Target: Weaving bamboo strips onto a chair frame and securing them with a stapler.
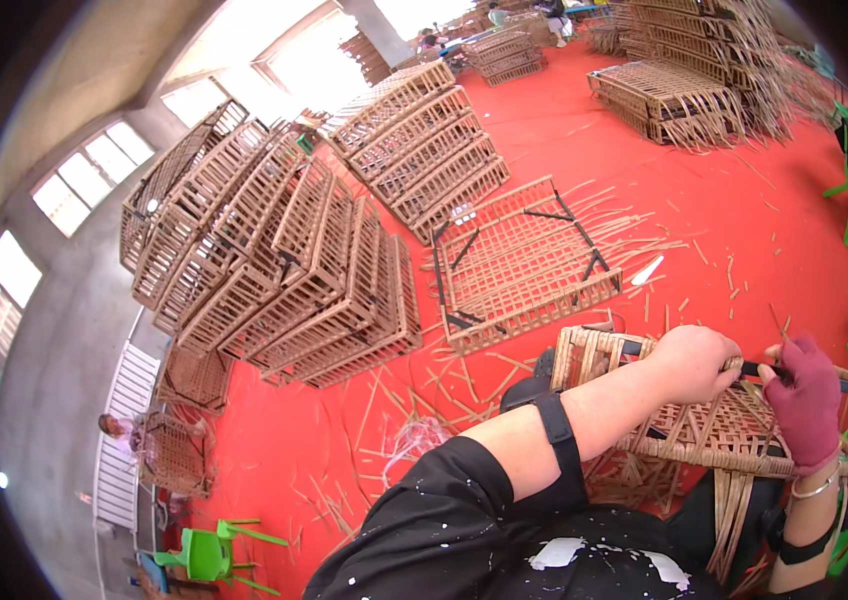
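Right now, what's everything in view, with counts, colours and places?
Near frame: one, brown and black, lower right.
Floor frame: one, brown and black, ahead.
Stacked frames: many, brown, left and ahead.
Loose strips: many, tan, floor.
Plastic: one clump, clear, floor.
Chairs: several, green, lower left and right edge.
Railing: one, white, left.
Windows: several, white, left.
Floor: one, red, beneath.
People: several, colours unclear, background.
Left hand: one, bare, near frame's rim.
Right hand: one, maroon-gloved, same rim.

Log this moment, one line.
left hand: closed on straight black bar | maroon-gloved right hand: at same bar | brown woven-wicker rectangular frame: beneath both hands | red floor: scattered brown strips
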`<state>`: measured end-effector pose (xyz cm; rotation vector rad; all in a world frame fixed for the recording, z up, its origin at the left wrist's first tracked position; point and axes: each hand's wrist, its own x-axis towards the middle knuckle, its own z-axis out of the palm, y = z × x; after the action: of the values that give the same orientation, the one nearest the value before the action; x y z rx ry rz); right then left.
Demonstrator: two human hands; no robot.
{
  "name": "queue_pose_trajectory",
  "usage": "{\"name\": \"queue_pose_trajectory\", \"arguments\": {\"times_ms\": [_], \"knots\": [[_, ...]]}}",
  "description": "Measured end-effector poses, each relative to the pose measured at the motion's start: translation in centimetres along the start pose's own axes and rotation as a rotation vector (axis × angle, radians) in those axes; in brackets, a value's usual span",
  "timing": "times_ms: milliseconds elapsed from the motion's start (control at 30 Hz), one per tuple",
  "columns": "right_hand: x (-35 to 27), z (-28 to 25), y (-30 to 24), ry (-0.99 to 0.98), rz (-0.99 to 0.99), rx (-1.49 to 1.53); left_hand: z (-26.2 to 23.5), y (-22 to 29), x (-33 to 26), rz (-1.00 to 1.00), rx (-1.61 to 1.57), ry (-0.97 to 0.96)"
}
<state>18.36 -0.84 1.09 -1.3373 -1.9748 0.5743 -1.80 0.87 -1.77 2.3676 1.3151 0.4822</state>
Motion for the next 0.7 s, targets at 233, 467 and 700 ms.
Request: {"name": "queue_pose_trajectory", "arguments": {"times_ms": [233,467,700], "knots": [[2.1,3.3,3.3,0.003,-0.25,-0.337,-0.1,-0.2,0.7,-0.037,0.045,-0.048],[-0.1,4.1,1.3,0.209,-0.184,0.112,-0.5,1.0,0.1,-0.151,0.009,-0.064],[-4.9,5.8,2.7,0.274,-0.109,0.507,1.9,0.6,-1.9,0.179,0.105,0.52]]}}
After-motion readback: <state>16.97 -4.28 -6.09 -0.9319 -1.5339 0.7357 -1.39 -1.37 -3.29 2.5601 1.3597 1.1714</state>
